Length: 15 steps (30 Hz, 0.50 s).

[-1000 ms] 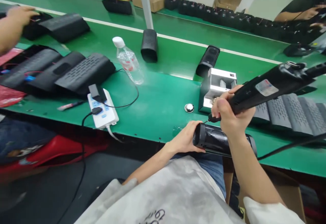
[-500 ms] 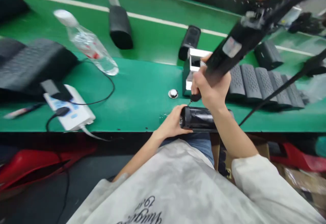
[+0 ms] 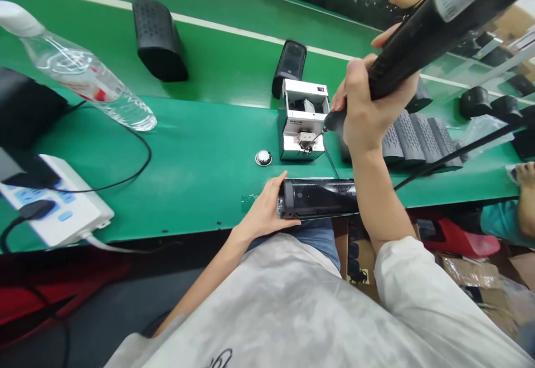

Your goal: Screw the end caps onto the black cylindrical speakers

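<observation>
On the head camera I can read no brand: the pale label on the electric screwdriver and the small print on the screw feeder are too blurred, though the feeder's identity is my best reading of its shape. The right hand is clenched around the screwdriver, wrist raised, its bit at the feeder's front tray. The left hand grasps the end of the black cylindrical speaker, which lies just in front of the feeder near the bench edge. Half a second earlier, I saw that bit hanging just above the speaker. Left of the feeder are a water bottle and a power strip; right of it runs a row of black speaker housings.
</observation>
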{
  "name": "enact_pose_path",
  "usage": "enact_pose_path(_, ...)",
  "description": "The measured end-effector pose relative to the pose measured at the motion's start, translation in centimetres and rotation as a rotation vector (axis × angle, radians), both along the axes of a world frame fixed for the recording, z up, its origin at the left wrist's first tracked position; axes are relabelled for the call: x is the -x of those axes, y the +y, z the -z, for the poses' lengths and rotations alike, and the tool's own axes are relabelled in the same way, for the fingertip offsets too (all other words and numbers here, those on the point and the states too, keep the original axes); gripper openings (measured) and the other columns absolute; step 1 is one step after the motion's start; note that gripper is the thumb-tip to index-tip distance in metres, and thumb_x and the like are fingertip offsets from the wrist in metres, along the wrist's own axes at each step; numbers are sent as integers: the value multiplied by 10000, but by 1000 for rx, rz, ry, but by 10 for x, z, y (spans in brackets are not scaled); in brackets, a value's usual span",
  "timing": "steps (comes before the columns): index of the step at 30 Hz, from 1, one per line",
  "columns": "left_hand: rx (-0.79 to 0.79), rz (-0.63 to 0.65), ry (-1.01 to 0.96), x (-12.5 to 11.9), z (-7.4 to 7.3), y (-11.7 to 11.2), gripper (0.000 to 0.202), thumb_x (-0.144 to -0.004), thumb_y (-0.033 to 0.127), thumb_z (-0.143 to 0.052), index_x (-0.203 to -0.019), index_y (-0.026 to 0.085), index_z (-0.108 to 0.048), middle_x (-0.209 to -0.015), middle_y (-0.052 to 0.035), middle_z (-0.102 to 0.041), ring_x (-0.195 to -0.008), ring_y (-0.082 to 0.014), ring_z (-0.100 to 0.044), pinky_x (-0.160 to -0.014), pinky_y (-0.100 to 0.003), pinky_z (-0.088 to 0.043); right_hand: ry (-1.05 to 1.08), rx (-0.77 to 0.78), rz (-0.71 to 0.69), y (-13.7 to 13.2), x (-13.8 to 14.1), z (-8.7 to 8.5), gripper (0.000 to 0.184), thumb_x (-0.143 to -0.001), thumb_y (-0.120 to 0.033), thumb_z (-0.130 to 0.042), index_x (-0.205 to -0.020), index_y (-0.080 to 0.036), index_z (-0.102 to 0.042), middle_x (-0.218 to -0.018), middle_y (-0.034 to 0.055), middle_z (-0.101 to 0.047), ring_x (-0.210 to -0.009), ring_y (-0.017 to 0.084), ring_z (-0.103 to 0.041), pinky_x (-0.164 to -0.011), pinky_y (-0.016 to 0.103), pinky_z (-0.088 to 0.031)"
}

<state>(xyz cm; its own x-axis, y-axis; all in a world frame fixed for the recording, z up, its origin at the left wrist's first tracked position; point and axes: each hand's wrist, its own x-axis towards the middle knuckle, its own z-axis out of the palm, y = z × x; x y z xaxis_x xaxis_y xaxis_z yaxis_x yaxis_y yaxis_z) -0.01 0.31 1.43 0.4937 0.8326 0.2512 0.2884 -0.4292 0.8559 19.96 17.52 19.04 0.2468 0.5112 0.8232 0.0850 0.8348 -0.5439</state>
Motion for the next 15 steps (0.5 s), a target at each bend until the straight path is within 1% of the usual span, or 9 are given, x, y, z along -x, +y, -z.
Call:
enact_pose_path(2, 6, -4, -2, 0, 0, 0, 1405, -852, 573, -1032, -1888, 352, -108, -1741, -217, -503, -1625, -463, -548, -1353, -691, -496, -32, 30, -8, -2, 3, 3, 594, -973, -816, -856, -1254, -382, -563, -875, -63, -600, -481, 116, -419, -418, 350, -386)
enact_pose_path(5, 13, -9, -9, 0, 0, 0, 1408, -843, 569, -1040, -1887, 357, -118, -1718, -213, -522, -1600, -463, -571, -1338, -693, -510, -34, 20, 22, -5, 4, 0, 577, -985, -828, -832, -1235, -374, -579, -970, -48, -671, -480, 104, -408, -411, 352, -371)
enact_pose_path(8, 14, -4, -2, 0, 0, -1, 1413, -842, 576, -1040, -1888, 357, -116, -1709, -215, -525, -1593, -466, -575, -1326, -694, -521, -30, 68, 23, -3, 1, -2, 635, -965, -871, -809, -1254, -383, -523, -918, -55, -642, -500, 120, -406, -422, 351, -382)
enact_pose_path(10, 17, -2, 4, 1, 0, -1, 1417, -839, 567, -1044, -1889, 361, -115, -1713, -214, -521, -1596, -468, -572, -1323, -694, -524, -30, 111, 6, 2, 0, -1, 684, -940, -878, -820, -1282, -385, -492, -940, -48, -632, -523, 128, -427, -441, 356, -400)
enact_pose_path(13, 26, -10, 9, 1, 0, -1, 1424, -830, 552, -1054, -1888, 366, -120, -1723, -212, -518, -1604, -472, -565, -1316, -685, -532, -18, 113, 6, 10, -1, 5, 704, -919, -882, -832, -1284, -380, -500, -1098, -27, -677, -554, 117, -448, -470, 367, -438)
enact_pose_path(15, 25, -13, 9, 1, 0, -1, 1414, -835, 567, -1046, -1889, 360, -126, -1725, -216, -520, -1602, -475, -567, -1305, -676, -544, -26, 100, 23, 13, 0, 8, 657, -930, -872, -828, -1257, -389, -526, -1185, -21, -699, -600, 127, -479, -513, 383, -488)
